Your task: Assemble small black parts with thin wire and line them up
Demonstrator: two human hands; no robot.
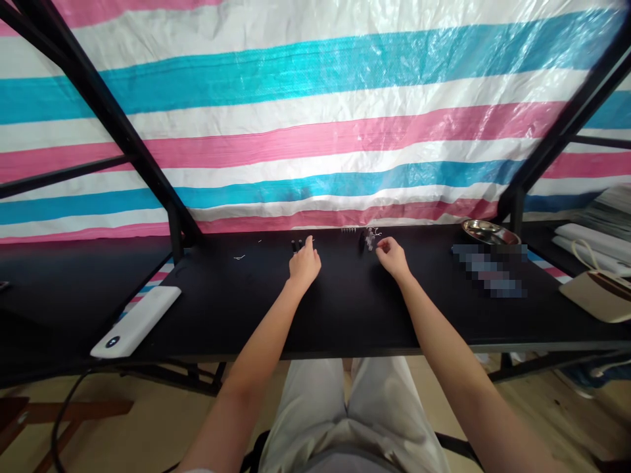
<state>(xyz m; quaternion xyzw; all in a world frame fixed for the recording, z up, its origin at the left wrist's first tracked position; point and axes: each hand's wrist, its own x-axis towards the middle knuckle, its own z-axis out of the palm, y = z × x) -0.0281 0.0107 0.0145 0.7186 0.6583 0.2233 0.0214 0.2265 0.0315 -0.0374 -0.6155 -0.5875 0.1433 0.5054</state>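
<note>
Nearest, pale trousers (315, 420) below the front edge of a black desk (340, 312). At the left end, lying aslant, a white oblong device (142, 318) with a dark round mark. Deeper in, reaching over the desk, the left hand (304, 264), 1 finger stretched forward, the rest curled; impossible to tell whether clamped on anything. Just beside it, 2 small black cylinders (294, 246). About level, the right hand (393, 257), fingers bent, thumb and index tips close together; anything between them too small to tell. Just left of those tips, a clear cluster (369, 241) near a dark piece (362, 241). Slightly farther, a row of tiny pale pieces (348, 230); well right, a shiny metal dish (488, 232). Farthest, a pink, white and blue striped sheet (315, 135).
</note>
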